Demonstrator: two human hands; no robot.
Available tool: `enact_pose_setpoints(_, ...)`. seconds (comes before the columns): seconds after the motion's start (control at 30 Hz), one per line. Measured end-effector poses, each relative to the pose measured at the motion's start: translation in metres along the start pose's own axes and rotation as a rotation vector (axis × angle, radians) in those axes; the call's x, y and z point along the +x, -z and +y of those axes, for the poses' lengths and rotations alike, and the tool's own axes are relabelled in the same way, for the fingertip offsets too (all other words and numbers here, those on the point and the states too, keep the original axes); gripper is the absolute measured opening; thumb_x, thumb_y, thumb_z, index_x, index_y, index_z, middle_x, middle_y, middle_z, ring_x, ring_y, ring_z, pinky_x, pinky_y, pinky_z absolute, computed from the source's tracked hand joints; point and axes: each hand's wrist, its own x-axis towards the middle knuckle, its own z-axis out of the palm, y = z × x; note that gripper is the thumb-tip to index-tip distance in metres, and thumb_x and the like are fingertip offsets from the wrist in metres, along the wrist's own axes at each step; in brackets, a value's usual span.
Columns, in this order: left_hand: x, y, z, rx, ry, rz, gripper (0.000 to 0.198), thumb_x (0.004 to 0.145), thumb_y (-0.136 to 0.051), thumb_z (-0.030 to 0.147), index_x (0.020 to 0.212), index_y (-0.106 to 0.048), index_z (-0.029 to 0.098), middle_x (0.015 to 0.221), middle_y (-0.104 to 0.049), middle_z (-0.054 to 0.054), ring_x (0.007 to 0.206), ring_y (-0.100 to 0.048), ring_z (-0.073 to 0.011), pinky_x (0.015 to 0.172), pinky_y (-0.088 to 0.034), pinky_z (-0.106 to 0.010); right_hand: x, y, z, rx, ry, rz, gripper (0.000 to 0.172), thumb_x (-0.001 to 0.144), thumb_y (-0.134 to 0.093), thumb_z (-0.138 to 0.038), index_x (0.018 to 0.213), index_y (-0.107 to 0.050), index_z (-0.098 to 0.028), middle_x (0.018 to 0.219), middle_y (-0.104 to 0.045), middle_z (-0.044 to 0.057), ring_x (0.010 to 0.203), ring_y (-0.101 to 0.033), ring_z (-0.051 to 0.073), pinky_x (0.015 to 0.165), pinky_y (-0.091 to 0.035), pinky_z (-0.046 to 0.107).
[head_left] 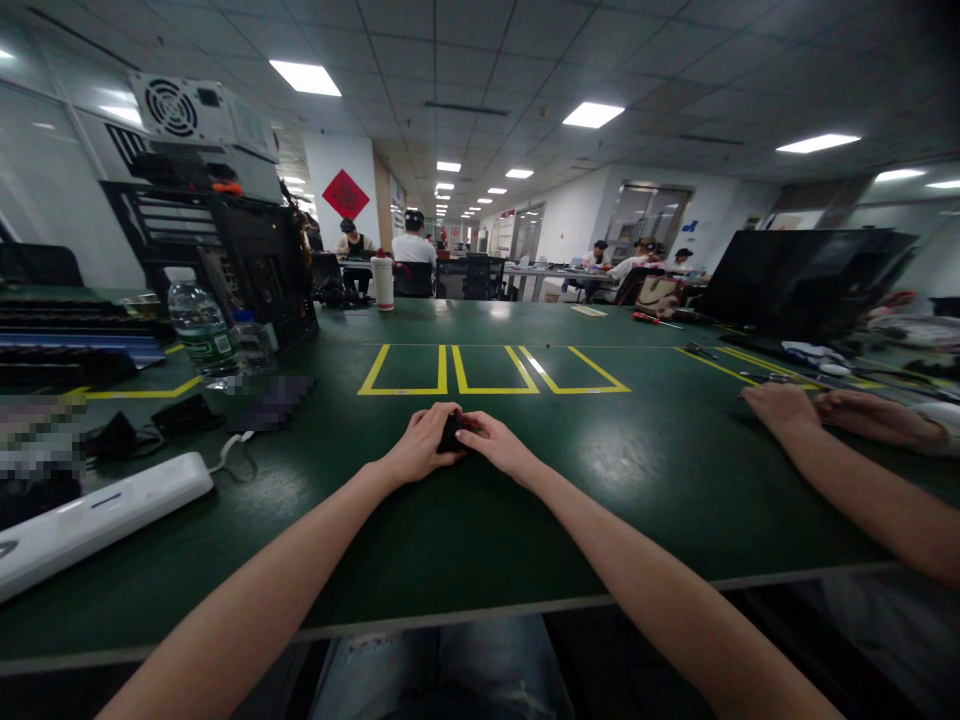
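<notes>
Both my arms reach forward over a dark green table (pixel 465 530). My left hand (pixel 421 442) and my right hand (pixel 496 444) meet at the table's middle, fingers curled around a small black object (pixel 452 432) held between them. A tiny red bit shows on the object beside my right fingers. What the object is cannot be made out. Just beyond my hands, yellow tape outlines (pixel 491 370) mark several boxes on the table.
A white power strip (pixel 90 515) and cables lie at the left, with water bottles (pixel 199 330) and an open computer case (pixel 247 260) behind. Another person's arms (pixel 847 450) rest at the right near a black monitor (pixel 802 280). A white bottle (pixel 382 280) stands farther back. People sit in the distance.
</notes>
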Motion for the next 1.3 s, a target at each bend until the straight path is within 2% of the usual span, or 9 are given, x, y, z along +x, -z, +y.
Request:
enact_pose_setpoints(0.17, 0.000, 0.002, 0.001, 0.002, 0.004, -0.005, 0.050, 0.068, -0.055, 0.028, 0.111, -0.030, 0.023, 0.108, -0.043, -0.005, 0.103, -0.042, -0.0212, 0.091, -0.026, -0.041, -0.004, 0.000, -0.005, 0.068, 0.036, -0.062, 0.032, 0.066, -0.060, -0.027, 0.093, -0.044, -0.020, 0.093, -0.051, 0.001, 0.087, -0.052, 0.014, 0.080, -0.043, 0.034)
enact_pose_setpoints(0.37, 0.001, 0.000, -0.001, -0.004, 0.002, 0.002, 0.052, 0.068, -0.056, 0.030, 0.112, -0.030, 0.023, 0.108, -0.042, -0.005, 0.102, -0.042, -0.0210, 0.091, -0.027, -0.040, -0.003, -0.002, -0.004, 0.056, 0.059, 0.017, 0.024, 0.069, -0.056, -0.031, 0.087, -0.045, -0.021, 0.090, -0.050, 0.001, 0.084, -0.053, 0.014, 0.077, -0.044, 0.033)
enact_pose_setpoints(0.63, 0.001, -0.001, -0.001, -0.003, 0.004, 0.006, 0.052, 0.068, -0.056, 0.029, 0.112, -0.029, 0.023, 0.108, -0.042, -0.005, 0.103, -0.042, -0.0209, 0.092, -0.027, -0.041, -0.003, -0.001, -0.002, 0.040, 0.000, -0.002, 0.035, 0.072, -0.054, -0.031, 0.103, -0.041, -0.022, 0.098, -0.049, 0.004, 0.087, -0.053, 0.015, 0.078, -0.044, 0.036)
enact_pose_setpoints(0.93, 0.000, 0.001, -0.001, -0.014, -0.003, -0.001, 0.052, 0.069, -0.055, 0.029, 0.114, -0.029, 0.023, 0.110, -0.042, -0.005, 0.104, -0.042, -0.0215, 0.093, -0.025, -0.042, 0.000, 0.001, 0.005, 0.032, -0.006, -0.006, 0.036, 0.072, -0.054, -0.030, 0.104, -0.042, -0.019, 0.103, -0.049, 0.006, 0.093, -0.051, 0.016, 0.082, -0.041, 0.037)
enact_pose_setpoints(1.17, 0.001, -0.001, -0.002, -0.006, -0.001, 0.005, 0.051, 0.068, -0.056, 0.029, 0.112, -0.030, 0.022, 0.107, -0.042, -0.005, 0.103, -0.042, -0.0212, 0.091, -0.026, -0.040, -0.001, -0.001, 0.000, 0.097, 0.039, -0.043, 0.027, 0.070, -0.056, -0.026, 0.093, -0.044, -0.019, 0.099, -0.050, 0.004, 0.092, -0.051, 0.015, 0.083, -0.041, 0.036)
enact_pose_setpoints(1.3, 0.000, 0.000, -0.001, -0.002, -0.006, -0.001, 0.050, 0.069, -0.055, 0.029, 0.112, -0.030, 0.022, 0.107, -0.042, -0.005, 0.102, -0.042, -0.0206, 0.092, -0.026, -0.040, -0.004, 0.000, -0.004, 0.124, 0.063, -0.066, 0.029, 0.067, -0.059, -0.023, 0.091, -0.042, -0.020, 0.099, -0.049, 0.002, 0.093, -0.051, 0.015, 0.084, -0.040, 0.036)
